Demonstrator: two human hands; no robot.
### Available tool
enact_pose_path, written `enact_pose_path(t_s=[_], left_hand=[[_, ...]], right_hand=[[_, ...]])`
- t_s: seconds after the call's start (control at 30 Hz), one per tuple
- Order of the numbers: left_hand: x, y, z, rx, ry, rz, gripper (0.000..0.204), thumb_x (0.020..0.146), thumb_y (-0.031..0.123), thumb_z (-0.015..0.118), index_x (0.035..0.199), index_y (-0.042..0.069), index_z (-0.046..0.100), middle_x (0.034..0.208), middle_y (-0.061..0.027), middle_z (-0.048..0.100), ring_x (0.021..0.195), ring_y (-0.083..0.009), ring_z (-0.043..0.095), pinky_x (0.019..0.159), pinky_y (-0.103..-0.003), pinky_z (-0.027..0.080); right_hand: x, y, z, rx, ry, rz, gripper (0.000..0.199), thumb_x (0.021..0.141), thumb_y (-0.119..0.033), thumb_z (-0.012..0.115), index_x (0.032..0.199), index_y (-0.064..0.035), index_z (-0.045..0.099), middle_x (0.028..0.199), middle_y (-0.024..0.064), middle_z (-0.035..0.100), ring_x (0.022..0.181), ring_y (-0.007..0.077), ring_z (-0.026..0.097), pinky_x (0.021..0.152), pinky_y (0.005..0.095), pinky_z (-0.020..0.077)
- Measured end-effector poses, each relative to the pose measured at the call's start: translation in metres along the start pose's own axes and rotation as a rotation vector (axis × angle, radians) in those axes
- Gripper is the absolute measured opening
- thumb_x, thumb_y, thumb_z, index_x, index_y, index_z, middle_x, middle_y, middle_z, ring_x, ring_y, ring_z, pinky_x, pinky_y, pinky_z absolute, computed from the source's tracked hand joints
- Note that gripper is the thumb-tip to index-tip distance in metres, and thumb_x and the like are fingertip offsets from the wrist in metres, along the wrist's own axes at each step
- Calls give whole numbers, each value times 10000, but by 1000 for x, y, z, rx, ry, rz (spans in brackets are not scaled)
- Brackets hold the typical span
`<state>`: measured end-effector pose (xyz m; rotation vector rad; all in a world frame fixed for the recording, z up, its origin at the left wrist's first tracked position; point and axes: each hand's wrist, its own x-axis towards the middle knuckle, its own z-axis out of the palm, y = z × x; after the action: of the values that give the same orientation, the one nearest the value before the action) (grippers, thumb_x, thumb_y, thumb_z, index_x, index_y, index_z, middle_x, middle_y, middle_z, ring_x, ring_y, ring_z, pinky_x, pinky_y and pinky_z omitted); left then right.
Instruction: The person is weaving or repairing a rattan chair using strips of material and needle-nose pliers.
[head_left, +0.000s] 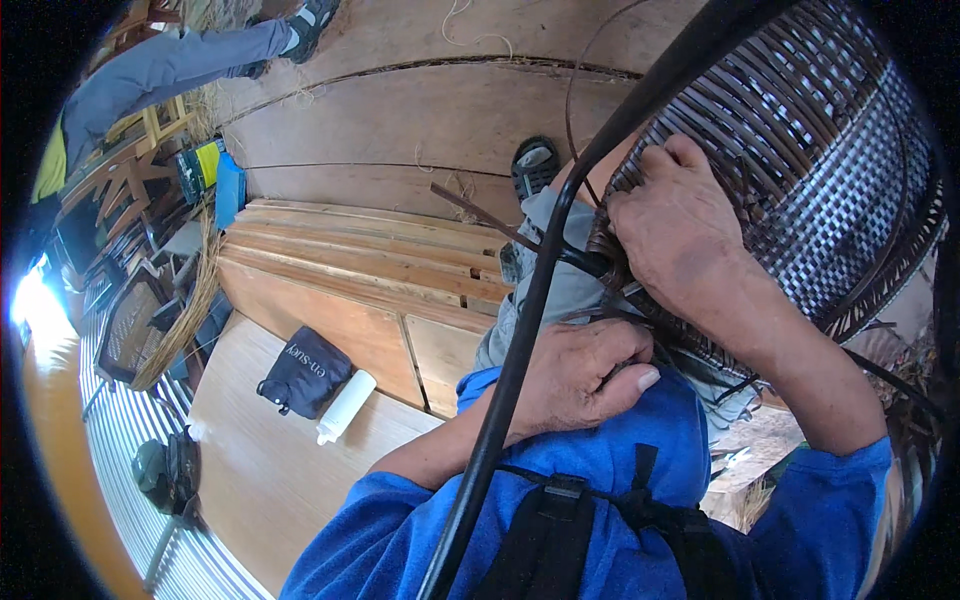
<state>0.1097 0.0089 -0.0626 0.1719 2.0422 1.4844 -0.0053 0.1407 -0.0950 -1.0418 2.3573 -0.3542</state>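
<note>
A dark brown woven wicker piece (845, 190) with long bare slats lies across my lap at the right. My right hand (680, 215) is closed at its left rim, fingers curled over the edge; a thin strand runs up beside it. Below it, my left hand (585, 370) rests over my thigh, fingers curled in and thumb pointing right. Whatever it holds, if anything, is hidden. Near both hands a dark stick-like end (480, 215) juts left from the wicker's rim. A black curved tube (540, 290) crosses in front of my left forearm.
Left of my lap, a dark blue pouch (305, 372) and white bottle (347, 405) lie on a pale tabletop (255, 470). Stacked wooden boards (350, 250) lie beyond. Another person's leg (200, 62), wooden frames (130, 185) and a straw-coloured fibre bundle (190, 315) are farther left.
</note>
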Motion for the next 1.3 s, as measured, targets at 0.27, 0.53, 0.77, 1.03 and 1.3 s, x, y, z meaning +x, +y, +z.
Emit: enact_pose_path(t_s=[0.27,0.53,0.77,1.03,1.3], left_hand=[[3,4,1,37,-24,-13,204,851,238,588,884,39,556,779,-116,597,734,-307,607,642,-379,483],[3,3,2,36,-57,-54,199,848,234,584,887,42,557,779,-115,593,724,-307,602,644,-383,478],[2,3,1,54,-51,-30,202,849,235,591,885,39,559,784,-115,596,715,-293,607,647,-371,480],[2,3,-1,51,-35,-42,194,849,227,590,881,39,561,770,-117,590,704,-296,605,634,-359,480],[4,1,1,29,-22,-39,178,836,215,586,879,42,572,741,-112,571,680,-283,585,624,-353,463]], right_hand=[[-5,19,-4,138,169,-209,204,810,-92,531,986,-51,626,944,116,639,1024,273,541,978,409,319],[-1,27,-9,107,309,-280,173,745,-117,561,864,-63,675,929,94,613,975,253,566,839,365,466],[-3,28,-12,19,261,-305,141,731,-130,581,797,-86,698,875,55,638,952,228,580,816,338,468],[-5,23,-13,-108,70,-288,160,733,-147,603,824,-117,731,930,58,641,1013,225,562,877,350,421],[-4,19,-8,-119,-2,-287,150,732,-145,595,804,-122,725,910,43,655,1010,209,549,920,355,386]])
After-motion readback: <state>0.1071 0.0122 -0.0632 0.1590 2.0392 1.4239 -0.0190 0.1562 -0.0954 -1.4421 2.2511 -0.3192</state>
